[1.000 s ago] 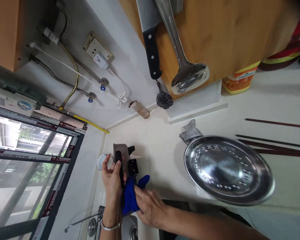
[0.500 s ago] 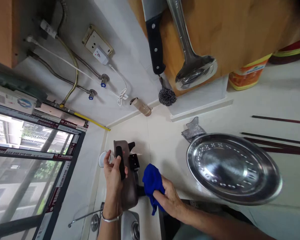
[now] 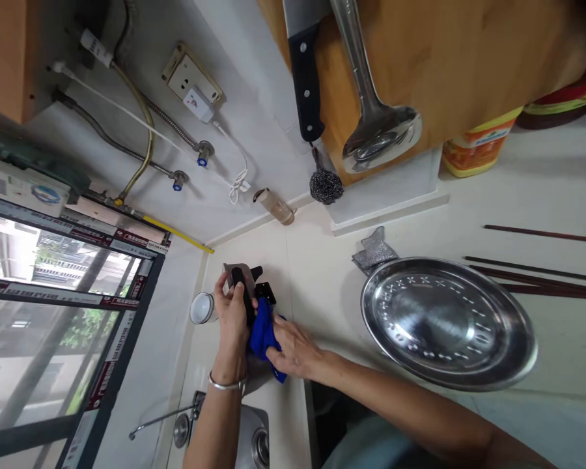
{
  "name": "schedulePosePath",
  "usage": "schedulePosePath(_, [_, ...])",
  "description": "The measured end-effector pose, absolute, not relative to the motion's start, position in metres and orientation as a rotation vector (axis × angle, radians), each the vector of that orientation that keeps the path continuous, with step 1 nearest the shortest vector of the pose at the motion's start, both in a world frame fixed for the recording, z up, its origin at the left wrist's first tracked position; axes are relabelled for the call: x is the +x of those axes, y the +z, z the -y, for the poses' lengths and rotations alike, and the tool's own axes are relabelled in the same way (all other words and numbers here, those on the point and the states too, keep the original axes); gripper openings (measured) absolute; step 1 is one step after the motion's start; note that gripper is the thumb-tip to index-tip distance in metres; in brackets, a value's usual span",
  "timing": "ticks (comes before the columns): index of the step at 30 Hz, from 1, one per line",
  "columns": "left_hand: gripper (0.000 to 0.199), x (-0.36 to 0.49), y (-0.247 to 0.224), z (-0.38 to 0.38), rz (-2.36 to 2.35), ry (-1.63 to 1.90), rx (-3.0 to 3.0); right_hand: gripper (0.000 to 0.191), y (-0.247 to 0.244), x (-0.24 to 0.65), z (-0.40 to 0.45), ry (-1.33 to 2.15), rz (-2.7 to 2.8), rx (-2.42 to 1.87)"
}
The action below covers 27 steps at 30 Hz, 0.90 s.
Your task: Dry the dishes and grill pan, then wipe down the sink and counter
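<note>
Small white round cup (image 3: 202, 307) at nine o'clock from left hand (image 3: 230, 309). Left hand: fingers curled around black handle (image 3: 249, 309) of grey-brown pot (image 3: 247, 273), pot's end showing at one o'clock. Crumpled bright-blue cloth (image 3: 262, 335) at four o'clock, against pot. Right hand (image 3: 293, 348): thumb and fingers pinching cloth. Shiny oval steel tray (image 3: 444, 319) at three o'clock, well apart.

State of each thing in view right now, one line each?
Left hand: gripping black handle
Right hand: gripping cloth
Blue cloth: bunched
Pot: partly hidden
Steel tray: face up
Charger: plugged in
White cord: bundled
Sticks: lying loose
White cup: uncovered
</note>
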State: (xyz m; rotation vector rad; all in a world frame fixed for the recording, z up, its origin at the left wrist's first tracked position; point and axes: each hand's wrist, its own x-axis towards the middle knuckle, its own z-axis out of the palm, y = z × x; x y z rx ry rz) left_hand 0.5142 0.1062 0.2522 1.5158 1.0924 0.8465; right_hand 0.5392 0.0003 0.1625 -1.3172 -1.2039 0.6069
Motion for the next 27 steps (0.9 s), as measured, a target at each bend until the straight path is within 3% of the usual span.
schedulePosePath(5, [0.037, 0.549, 0.244, -0.106, -1.136, 0.808, 1.446, 0.065, 0.136, 0.506, 0.015, 0.475, 1.082, -1.549])
schedulePosePath(13, [0.035, 0.593, 0.216, -0.128, -1.071, 0.666, 1.405, 0.055, 0.103, 0.525, 0.002, 0.522, 0.772, -1.505])
schedulePosePath(27, [0.079, 0.655, 0.144, -0.145, -1.188, 0.529, 1.298, 0.04, 0.058, 0.574, -0.008, 0.578, 0.453, -1.6])
